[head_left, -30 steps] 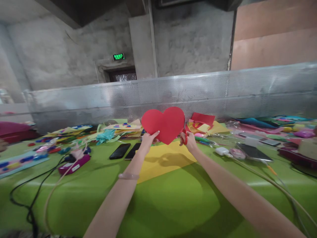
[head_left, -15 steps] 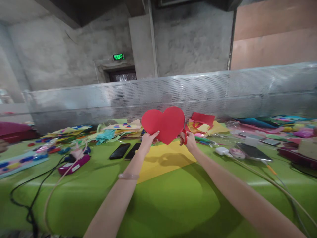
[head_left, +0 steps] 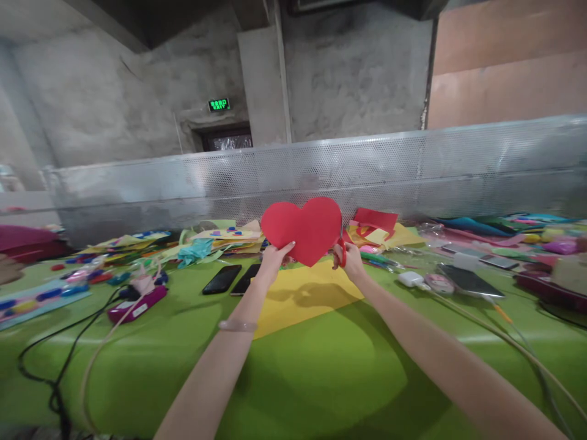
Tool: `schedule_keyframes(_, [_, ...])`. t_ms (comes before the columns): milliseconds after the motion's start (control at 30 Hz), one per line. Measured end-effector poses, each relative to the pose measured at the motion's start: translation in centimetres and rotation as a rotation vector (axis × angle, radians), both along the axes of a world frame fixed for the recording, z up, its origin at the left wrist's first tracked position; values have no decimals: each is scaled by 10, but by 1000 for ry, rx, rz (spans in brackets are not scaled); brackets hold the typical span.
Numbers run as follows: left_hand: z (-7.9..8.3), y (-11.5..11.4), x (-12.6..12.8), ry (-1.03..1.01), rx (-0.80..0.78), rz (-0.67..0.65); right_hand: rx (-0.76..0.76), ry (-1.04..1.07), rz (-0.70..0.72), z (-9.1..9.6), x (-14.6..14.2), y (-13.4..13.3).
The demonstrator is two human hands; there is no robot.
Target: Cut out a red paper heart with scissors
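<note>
A red paper heart (head_left: pixel 302 231) is held up in front of me, above the table. My left hand (head_left: pixel 275 258) pinches its lower left edge, the thumb lying on the near face. My right hand (head_left: pixel 349 258) is closed round the red handles of a pair of scissors (head_left: pixel 342 249). The scissors point upward along the heart's right edge; whether the blades are apart I cannot tell. Below both hands a yellow sheet of paper (head_left: pixel 307 299) lies on the green tabletop (head_left: pixel 321 379).
Two black phones (head_left: pixel 222 279) lie left of the yellow sheet. A purple power strip (head_left: pixel 137 304) with cables is farther left. Paper scraps (head_left: pixel 215 238) and red paper (head_left: pixel 376 223) line the back. On the right are a white charger (head_left: pixel 410 279) and a dark phone (head_left: pixel 470 281). Another person's hand (head_left: pixel 10 269) shows at the left edge.
My hands, the heart and the scissors have hardly moved. At the far left, the other person's hand reaches slightly farther into view.
</note>
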State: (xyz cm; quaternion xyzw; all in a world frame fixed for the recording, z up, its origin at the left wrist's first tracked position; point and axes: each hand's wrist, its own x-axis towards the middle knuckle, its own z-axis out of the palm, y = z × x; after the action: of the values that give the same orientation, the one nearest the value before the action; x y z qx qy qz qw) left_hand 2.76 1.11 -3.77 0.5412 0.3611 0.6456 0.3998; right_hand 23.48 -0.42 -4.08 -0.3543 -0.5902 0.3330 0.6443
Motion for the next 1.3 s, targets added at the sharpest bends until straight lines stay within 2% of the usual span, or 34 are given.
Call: schedule_keyframes(1300, [2, -4, 2, 18, 0, 0, 6, 26, 33, -2, 0, 2])
